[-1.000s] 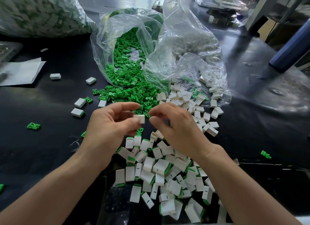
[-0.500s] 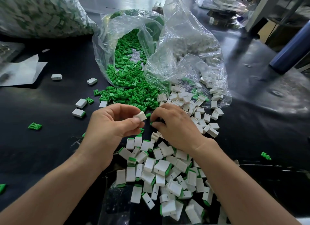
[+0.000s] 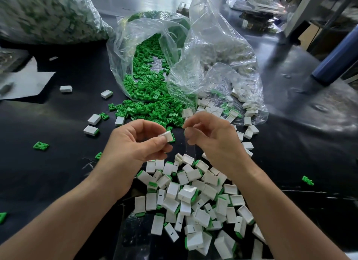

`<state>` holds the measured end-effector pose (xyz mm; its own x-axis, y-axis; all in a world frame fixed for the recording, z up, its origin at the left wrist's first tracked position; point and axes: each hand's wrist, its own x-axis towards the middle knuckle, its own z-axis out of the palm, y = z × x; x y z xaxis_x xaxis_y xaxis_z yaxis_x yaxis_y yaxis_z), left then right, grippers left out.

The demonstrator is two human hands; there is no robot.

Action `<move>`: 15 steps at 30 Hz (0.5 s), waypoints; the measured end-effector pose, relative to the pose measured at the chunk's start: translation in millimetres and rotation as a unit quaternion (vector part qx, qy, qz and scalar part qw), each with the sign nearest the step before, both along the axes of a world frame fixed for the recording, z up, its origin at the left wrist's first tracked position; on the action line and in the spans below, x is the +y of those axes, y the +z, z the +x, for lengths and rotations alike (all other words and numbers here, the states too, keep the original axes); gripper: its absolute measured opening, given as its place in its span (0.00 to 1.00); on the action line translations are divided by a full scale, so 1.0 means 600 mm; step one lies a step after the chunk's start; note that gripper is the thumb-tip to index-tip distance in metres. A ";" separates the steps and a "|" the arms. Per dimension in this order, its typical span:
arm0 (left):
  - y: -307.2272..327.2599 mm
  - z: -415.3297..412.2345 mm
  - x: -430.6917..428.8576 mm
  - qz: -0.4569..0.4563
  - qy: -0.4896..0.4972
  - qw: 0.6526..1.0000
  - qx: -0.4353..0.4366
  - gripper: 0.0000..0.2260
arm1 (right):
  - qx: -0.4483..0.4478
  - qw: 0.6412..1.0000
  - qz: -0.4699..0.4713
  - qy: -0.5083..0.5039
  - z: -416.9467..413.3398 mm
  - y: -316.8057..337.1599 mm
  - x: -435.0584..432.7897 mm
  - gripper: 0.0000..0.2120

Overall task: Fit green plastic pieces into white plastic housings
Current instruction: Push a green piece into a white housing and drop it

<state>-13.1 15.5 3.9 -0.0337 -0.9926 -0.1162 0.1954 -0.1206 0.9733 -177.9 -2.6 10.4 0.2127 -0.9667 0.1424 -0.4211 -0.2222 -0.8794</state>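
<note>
The white housing [image 3: 167, 136] is pinched between the thumb and fingertips of the left hand [image 3: 135, 143], lifted clear of the black table [image 3: 48, 172]; the right hand [image 3: 215, 143] hovers just beside the housing, apart from it, fingers curled with the tips drawn together; whether a green piece lies between them cannot be told. The step in hand looks like mating an insert to this housing; the next move likely calls for lining the piece up with the housing's open end and pressing it home. Beyond the housing the heap of green pieces [image 3: 151, 104] spills from a clear bag [image 3: 135, 36]; beyond and to its right lie empty housings [image 3: 213, 109]; nearer the person lies the pile of assembled units [image 3: 193, 197].
</note>
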 end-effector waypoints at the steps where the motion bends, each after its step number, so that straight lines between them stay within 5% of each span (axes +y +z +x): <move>1: 0.000 -0.001 0.000 0.000 -0.001 1.000 0.006 0.10 | -0.017 1.000 -0.001 0.006 0.001 0.003 0.004 0.14; 15: 0.000 -0.001 0.003 -0.011 -0.036 0.999 0.009 0.09 | -0.046 0.999 -0.021 0.002 0.018 0.000 0.016 0.15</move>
<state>-13.7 17.6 3.8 -0.1069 -0.9900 -0.0926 0.2052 -0.1131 0.9722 -166.8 7.2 10.2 0.2014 -0.9584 0.2021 -0.3373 -0.2616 -0.9043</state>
